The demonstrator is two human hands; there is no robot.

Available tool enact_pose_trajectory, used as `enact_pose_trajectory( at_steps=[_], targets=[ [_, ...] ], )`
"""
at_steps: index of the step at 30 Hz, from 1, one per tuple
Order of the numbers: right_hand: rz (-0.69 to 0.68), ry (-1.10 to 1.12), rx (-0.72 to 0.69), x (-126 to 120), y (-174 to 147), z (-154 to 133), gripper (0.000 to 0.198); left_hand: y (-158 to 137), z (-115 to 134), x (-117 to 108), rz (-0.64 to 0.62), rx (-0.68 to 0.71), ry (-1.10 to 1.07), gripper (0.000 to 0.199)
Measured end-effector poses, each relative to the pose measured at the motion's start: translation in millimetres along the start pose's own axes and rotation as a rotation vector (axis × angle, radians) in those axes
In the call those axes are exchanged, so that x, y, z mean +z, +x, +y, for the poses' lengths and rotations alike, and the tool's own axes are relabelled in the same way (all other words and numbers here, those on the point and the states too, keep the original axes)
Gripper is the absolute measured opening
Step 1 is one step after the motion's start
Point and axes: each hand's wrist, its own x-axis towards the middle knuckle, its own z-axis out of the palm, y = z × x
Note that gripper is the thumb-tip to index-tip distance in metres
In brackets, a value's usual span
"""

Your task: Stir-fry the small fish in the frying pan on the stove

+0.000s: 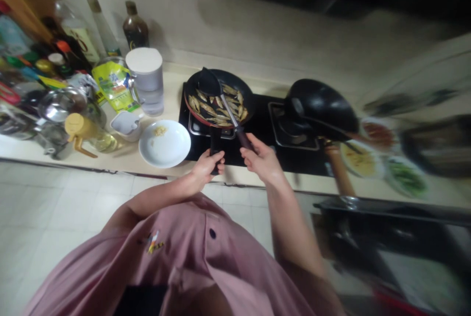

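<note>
My left hand [209, 166] is closed around the black handle of a frying pan [249, 92] on the left burner of the stove. Several small browned fish [221, 105] lie spread over the pan's bottom. In my right hand [262, 159] is the dark grip of a spatula [209, 82], its metal shaft slanting up and left across the pan. The spatula's black blade is over the far left part of the pan, near the rim. Whether the blade touches any fish I cannot tell.
Left of the stove stands a white plate [165, 154] with yellowish bits, beside a water pitcher [152, 85] and an oil jug [91, 134]. A black wok [324, 102] sits tilted on the right burner. Plates of chopped food, including greens [406, 176], stand farther right.
</note>
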Motion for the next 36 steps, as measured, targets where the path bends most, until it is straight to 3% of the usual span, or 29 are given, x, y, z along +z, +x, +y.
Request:
enact_pose_trajectory(
  at_steps=[10, 16, 20, 28, 36],
  targets=[
    [-0.113, -0.009, 0.087, -3.6, -19.9, 0.3, 0.090, -0.6, 0.2, 0.0, 0.001, -0.016, -0.016, 0.036],
    [0.027, -0.051, 0.019, -9.0, -8.5, 4.2, 0.084, -1.8, 1.3, 0.9, -0.013, 0.001, -0.024, 0.037],
    [0.013, -0.004, 0.016, -24.2, -22.7, -2.9, 0.089, -2.2, 1.9, 0.9, -0.028, -0.008, -0.035, 0.038],
    [-0.140, -0.064, 0.128, -56.6, -65.0, 0.7, 0.094, -1.3, 0.8, -0.9, -0.009, -0.033, -0.039, 0.039],
    [0.003, -0.007, 0.070, -43.5, -37.3, 6.1, 0.092, 0.1, 0.8, -1.5, -0.056, -0.005, -0.018, 0.039]
  ],
)
